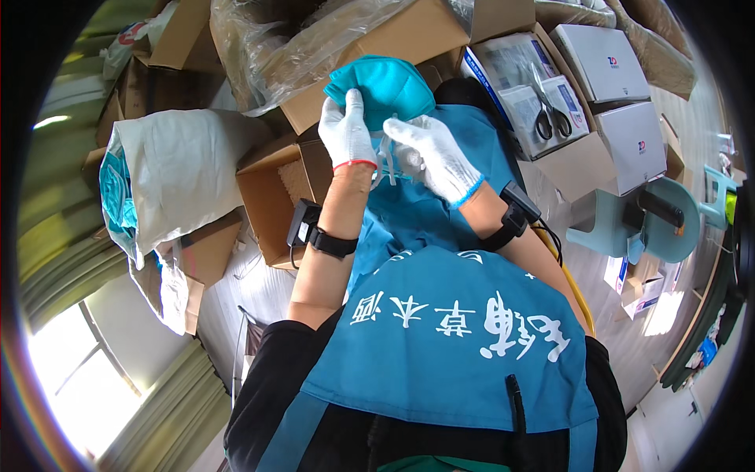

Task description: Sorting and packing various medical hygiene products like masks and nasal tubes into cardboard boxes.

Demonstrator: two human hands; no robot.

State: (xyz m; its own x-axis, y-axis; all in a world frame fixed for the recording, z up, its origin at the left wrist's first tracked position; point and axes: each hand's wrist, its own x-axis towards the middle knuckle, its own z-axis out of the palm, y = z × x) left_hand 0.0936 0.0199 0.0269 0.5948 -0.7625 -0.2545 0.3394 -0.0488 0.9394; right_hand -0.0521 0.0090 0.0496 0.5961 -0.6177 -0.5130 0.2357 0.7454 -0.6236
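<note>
My left hand (346,134), in a white knit glove with a red cuff edge, is closed on a small stack of teal face masks (391,85), thumb on the near side. White elastic straps (384,161) dangle from the masks between my two hands. Close to the lower right of the stack, my right hand (435,155), gloved in white with a blue cuff edge, has its fingers pinched at the straps. Its fingertips are partly hidden, so the exact grip is hard to see. The stack is held up above my teal apron (456,307).
On the left, a white sack (185,177) lies with teal masks (116,189) showing at its mouth. An open carton (271,193) stands beside it. Black-handled scissors (553,122) rest on packets in a right-hand carton (578,165), near white boxes (602,63) and a blue-grey stool (672,224).
</note>
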